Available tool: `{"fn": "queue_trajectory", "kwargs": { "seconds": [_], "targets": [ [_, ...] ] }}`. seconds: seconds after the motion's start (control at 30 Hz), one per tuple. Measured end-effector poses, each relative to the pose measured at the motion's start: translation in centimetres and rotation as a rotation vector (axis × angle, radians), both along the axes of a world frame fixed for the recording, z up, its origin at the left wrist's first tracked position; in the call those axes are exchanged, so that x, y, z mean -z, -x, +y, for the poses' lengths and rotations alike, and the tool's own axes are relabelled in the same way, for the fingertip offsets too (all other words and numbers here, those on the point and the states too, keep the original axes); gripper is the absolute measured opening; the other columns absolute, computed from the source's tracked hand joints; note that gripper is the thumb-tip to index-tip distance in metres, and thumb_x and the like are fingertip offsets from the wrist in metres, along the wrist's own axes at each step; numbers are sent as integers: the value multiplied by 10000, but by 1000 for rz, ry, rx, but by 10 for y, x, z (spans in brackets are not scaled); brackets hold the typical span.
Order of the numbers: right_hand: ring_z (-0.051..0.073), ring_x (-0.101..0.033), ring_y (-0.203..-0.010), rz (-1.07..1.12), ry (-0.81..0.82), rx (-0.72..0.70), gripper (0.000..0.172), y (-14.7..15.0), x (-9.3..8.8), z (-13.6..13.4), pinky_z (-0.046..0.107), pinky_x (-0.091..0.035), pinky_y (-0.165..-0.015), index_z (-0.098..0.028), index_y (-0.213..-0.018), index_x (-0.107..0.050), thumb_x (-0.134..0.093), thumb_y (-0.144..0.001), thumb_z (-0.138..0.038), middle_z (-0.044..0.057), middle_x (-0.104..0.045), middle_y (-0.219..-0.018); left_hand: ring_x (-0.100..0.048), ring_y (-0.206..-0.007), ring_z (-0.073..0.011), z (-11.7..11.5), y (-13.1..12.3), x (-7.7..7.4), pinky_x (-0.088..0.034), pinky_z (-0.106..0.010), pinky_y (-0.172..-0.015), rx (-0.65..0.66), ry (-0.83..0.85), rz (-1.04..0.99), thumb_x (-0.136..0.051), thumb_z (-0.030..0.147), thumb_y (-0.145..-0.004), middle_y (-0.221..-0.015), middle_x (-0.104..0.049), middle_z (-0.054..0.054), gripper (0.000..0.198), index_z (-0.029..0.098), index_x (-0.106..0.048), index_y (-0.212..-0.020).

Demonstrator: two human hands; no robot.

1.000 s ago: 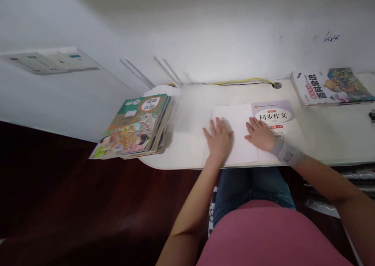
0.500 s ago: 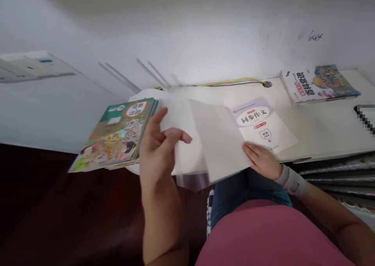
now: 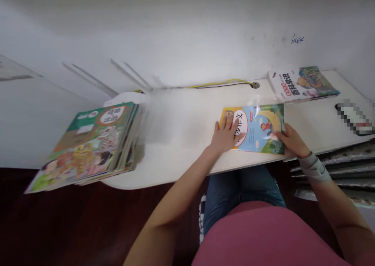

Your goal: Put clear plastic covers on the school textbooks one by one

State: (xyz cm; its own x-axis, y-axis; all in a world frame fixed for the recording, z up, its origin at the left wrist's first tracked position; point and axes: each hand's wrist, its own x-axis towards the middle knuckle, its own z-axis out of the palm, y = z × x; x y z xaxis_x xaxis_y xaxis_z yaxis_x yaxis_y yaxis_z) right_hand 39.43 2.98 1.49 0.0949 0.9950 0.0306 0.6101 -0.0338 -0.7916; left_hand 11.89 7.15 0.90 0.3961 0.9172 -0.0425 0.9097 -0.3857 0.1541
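Observation:
A blue and yellow book (image 3: 254, 131) lies on the white table in front of me, with a shiny surface and a moon picture on its cover. Spread flat on its left part is my left hand (image 3: 225, 135), fingers apart. My right hand (image 3: 293, 141) grips the book's right edge, thumb on the cover and the other fingers partly hidden. The purple and white book seen earlier does not show now.
A pile of books (image 3: 90, 141) with a green cover on top overhangs the white table (image 3: 175, 152) at the left. At the back right lies another pile (image 3: 304, 84); a phone (image 3: 353, 117) is near the right end. Cables run along the wall.
The open pages and clear sheet have come down, and a blue and yellow cover now faces up. My left hand has moved right onto it. The view has shifted.

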Motion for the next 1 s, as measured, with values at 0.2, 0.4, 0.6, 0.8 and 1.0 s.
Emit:
{"fn": "queue_trajectory", "kwargs": {
  "seconds": [0.2,0.4,0.6,0.8,1.0],
  "targets": [
    [280,-644,-925,-635,8,187,476,-34,-10,32,362,-453,-752,-124,-1294,-537,-470,-865,-318,150,-698,-1038,-375,-1372,-304,14,10,-4,-353,-461,-1084,-138,-72,-29,-344,470,-952,-1506,-376,-194,630,92,-337,-1456],
    [198,-600,-681,-591,86,-8,466,-31,-18,75,302,-375,-642,-169,-690,-642,-364,-941,-447,89,-681,-714,-598,-1078,-326,82,21,-22,-465,-422,-884,-469,40,-100,-367,482,-924,-1177,-611,-220,483,114,-626,-1097],
    [160,-555,-657,-460,70,-26,322,-23,-15,113,269,-380,-636,-154,-666,-594,-464,-891,-344,60,-650,-678,-629,-958,-218,117,14,-23,-455,-306,-794,-420,141,-206,-437,356,-912,-1060,-689,-123,315,134,-627,-1031],
    [229,-605,-867,-604,32,94,225,4,-5,115,320,-421,-744,-142,-1028,-576,-404,-931,-250,140,-675,-975,-631,-1013,-278,106,10,-12,-426,-373,-848,-444,-67,-66,-330,314,-965,-1066,-696,-136,312,162,-551,-1124],
    [288,-572,-1024,-779,-88,58,287,38,6,134,381,-420,-834,-79,-1105,-548,-330,-928,-137,225,-634,-1071,-652,-991,-292,97,14,-7,-431,-374,-822,-463,-135,84,-255,276,-980,-1032,-694,-185,351,121,-512,-1162]
  ]
}}
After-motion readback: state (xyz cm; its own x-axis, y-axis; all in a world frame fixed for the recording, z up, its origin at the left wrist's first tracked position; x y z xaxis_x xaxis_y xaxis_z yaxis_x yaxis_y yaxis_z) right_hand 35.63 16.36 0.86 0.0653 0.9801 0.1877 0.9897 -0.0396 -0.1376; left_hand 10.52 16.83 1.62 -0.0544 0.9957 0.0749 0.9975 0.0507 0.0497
